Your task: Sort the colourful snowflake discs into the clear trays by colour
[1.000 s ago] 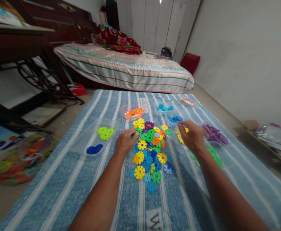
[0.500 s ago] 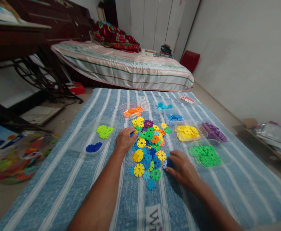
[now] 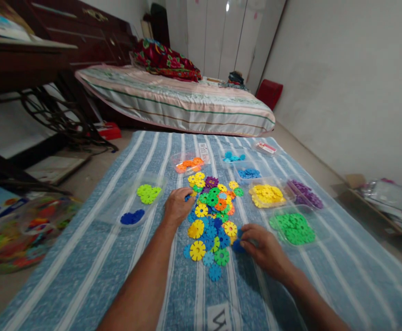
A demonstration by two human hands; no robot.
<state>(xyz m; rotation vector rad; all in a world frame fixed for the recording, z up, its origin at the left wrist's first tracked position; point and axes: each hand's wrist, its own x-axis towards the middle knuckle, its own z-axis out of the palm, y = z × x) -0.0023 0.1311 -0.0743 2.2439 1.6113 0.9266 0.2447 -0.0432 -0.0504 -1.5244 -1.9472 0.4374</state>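
Observation:
A mixed pile of notched plastic snowflake discs (image 3: 201, 210) in yellow, green, blue, orange and purple lies mid-table. At its left edge, my left hand (image 3: 177, 207) pinches a blue snowflake disc (image 3: 187, 197), partly hidden by the fingers. On the pile's lower right, my right hand (image 3: 264, 248) has thumb and fingers closed on a dark blue snowflake disc (image 3: 238, 246). Left of the pile, a clear tray (image 3: 113, 216) holds lime green discs (image 3: 149, 194) and dark blue discs (image 3: 132, 217) in separate groups.
Clear boxes hold orange discs (image 3: 189, 164), light blue discs (image 3: 233, 157), blue discs (image 3: 249, 173), yellow discs (image 3: 267, 195), purple discs (image 3: 304, 193) and green discs (image 3: 293, 228). A striped cloth (image 3: 173, 294) covers the table. Beyond it stands a bed (image 3: 180, 101).
The right fingers have closed on the dark blue disc at the pile's edge; a pale violet disc seen there before no longer shows. My left hand stays nearly in place. The view has tilted slightly up.

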